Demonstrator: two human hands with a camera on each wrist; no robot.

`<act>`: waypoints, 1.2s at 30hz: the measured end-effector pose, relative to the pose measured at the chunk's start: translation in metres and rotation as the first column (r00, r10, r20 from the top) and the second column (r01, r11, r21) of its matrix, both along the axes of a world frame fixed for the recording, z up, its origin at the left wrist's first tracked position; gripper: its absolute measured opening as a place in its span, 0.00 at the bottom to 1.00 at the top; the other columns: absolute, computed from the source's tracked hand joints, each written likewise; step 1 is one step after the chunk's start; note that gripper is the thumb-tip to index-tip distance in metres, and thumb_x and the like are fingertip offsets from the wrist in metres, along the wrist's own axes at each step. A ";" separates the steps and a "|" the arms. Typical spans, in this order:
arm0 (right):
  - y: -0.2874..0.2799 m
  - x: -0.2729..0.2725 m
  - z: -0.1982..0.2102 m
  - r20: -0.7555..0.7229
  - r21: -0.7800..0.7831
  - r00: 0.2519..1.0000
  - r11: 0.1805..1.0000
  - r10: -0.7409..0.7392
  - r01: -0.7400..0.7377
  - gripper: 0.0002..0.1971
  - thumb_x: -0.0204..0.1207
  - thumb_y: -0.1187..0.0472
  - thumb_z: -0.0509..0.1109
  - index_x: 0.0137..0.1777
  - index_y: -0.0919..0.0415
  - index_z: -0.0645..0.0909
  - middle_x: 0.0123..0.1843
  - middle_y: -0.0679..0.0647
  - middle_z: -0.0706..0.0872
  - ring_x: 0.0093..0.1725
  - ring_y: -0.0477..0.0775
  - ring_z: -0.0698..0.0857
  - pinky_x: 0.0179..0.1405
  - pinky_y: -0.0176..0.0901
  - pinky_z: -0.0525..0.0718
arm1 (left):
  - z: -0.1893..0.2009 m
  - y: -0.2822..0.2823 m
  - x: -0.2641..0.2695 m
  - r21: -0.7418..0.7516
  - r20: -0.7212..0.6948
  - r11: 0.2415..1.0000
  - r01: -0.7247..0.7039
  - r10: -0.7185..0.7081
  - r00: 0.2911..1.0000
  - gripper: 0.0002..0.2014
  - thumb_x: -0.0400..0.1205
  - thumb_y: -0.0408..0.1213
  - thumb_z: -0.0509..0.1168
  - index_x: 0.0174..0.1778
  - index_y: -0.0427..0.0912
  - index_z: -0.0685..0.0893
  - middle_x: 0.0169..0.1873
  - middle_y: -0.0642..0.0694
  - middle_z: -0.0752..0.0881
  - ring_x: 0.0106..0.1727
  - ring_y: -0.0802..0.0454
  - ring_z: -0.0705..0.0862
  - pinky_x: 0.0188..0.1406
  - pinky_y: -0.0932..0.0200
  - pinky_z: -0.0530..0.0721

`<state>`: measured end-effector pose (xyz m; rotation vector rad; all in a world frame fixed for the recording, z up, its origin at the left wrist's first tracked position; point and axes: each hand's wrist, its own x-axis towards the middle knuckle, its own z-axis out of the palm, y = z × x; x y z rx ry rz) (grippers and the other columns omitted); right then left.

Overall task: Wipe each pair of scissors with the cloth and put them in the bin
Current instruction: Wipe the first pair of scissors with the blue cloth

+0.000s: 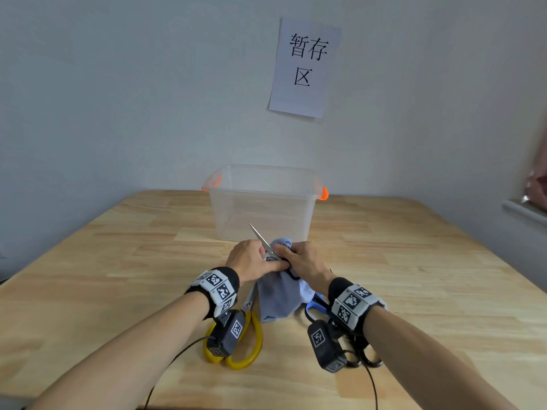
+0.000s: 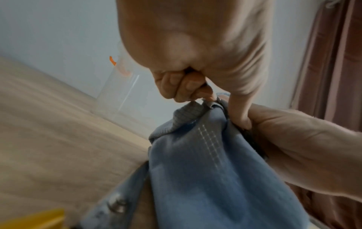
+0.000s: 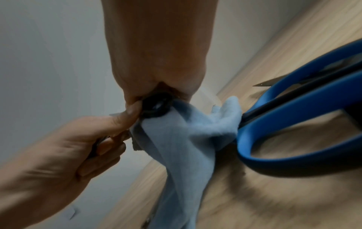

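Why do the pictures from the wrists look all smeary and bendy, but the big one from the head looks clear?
Head view: sharp, evenly lit; the table edges bow from the wide lens. Left wrist view: dim, the table streaked with motion blur, the blue cloth a bit clearer. Right wrist view: the blue-handled scissors look huge and curved, being close to the lens, with a soft shadow beneath.
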<state>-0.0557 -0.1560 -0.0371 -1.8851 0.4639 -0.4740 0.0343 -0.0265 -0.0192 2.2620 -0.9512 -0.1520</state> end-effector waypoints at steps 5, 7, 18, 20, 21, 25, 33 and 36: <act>-0.001 0.000 0.002 0.071 0.017 0.994 0.997 -0.077 0.076 0.22 0.84 0.59 0.70 0.25 0.57 0.75 0.16 0.40 0.72 0.18 0.38 0.69 0.19 0.28 0.67 | 0.003 0.000 -0.003 -0.011 -0.008 1.000 -0.001 0.001 1.000 0.27 0.67 0.60 0.80 0.31 0.46 0.71 0.28 0.52 0.75 0.32 0.52 0.74 0.28 0.57 0.67; -0.002 -0.002 0.002 0.053 0.070 0.997 0.996 -0.059 0.055 0.19 0.83 0.58 0.71 0.29 0.59 0.80 0.21 0.44 0.77 0.23 0.40 0.73 0.22 0.30 0.72 | 0.003 0.002 -0.005 -0.011 -0.028 1.000 0.020 -0.020 0.999 0.26 0.68 0.57 0.81 0.29 0.46 0.71 0.27 0.52 0.74 0.30 0.52 0.72 0.30 0.56 0.67; -0.001 0.001 -0.001 -0.023 0.186 1.000 0.982 0.004 0.000 0.17 0.81 0.52 0.73 0.32 0.59 0.84 0.22 0.47 0.80 0.24 0.42 0.77 0.24 0.32 0.75 | 0.005 -0.001 -0.004 0.016 -0.059 1.000 0.020 -0.019 0.998 0.27 0.69 0.57 0.80 0.30 0.46 0.69 0.28 0.50 0.73 0.31 0.50 0.72 0.35 0.54 0.68; 0.000 0.004 -0.004 -0.017 0.201 1.000 0.979 -0.026 0.029 0.17 0.81 0.52 0.74 0.31 0.59 0.85 0.22 0.45 0.82 0.24 0.41 0.78 0.24 0.31 0.75 | 0.007 -0.001 -0.005 0.033 -0.052 0.999 0.020 -0.018 0.998 0.26 0.70 0.57 0.80 0.30 0.47 0.69 0.28 0.49 0.74 0.32 0.49 0.73 0.35 0.54 0.69; 0.001 0.005 -0.004 -0.008 0.217 0.999 0.976 -0.031 0.032 0.17 0.80 0.52 0.74 0.31 0.59 0.85 0.22 0.46 0.82 0.25 0.42 0.78 0.25 0.32 0.75 | 0.007 0.000 -0.005 0.032 -0.055 0.999 0.014 -0.012 0.998 0.26 0.70 0.58 0.80 0.30 0.46 0.70 0.28 0.50 0.74 0.33 0.50 0.73 0.35 0.54 0.69; 0.003 0.009 -0.002 -0.032 0.325 0.998 0.944 -0.054 0.061 0.14 0.77 0.55 0.77 0.35 0.63 0.86 0.27 0.54 0.82 0.27 0.49 0.79 0.26 0.38 0.76 | 0.008 0.002 -0.005 0.045 -0.061 0.999 0.014 -0.011 0.998 0.26 0.70 0.58 0.79 0.31 0.46 0.70 0.28 0.50 0.74 0.33 0.49 0.73 0.35 0.54 0.69; -0.005 0.010 0.001 -0.020 0.646 0.999 0.763 0.050 -0.025 0.18 0.72 0.69 0.78 0.59 0.79 0.85 0.58 0.74 0.88 0.56 0.68 0.89 0.64 0.57 0.86 | 0.006 -0.002 -0.002 -0.027 -0.131 0.999 0.023 -0.026 0.991 0.29 0.66 0.57 0.83 0.26 0.47 0.67 0.23 0.52 0.68 0.26 0.53 0.68 0.26 0.57 0.61; -0.009 0.010 -0.002 -0.015 0.636 0.998 0.771 0.058 -0.035 0.17 0.72 0.69 0.78 0.58 0.79 0.85 0.56 0.72 0.89 0.53 0.66 0.90 0.59 0.52 0.89 | 0.007 -0.001 -0.005 -0.024 -0.140 0.999 0.029 -0.032 0.990 0.28 0.67 0.56 0.82 0.27 0.47 0.68 0.24 0.51 0.70 0.28 0.52 0.69 0.28 0.57 0.62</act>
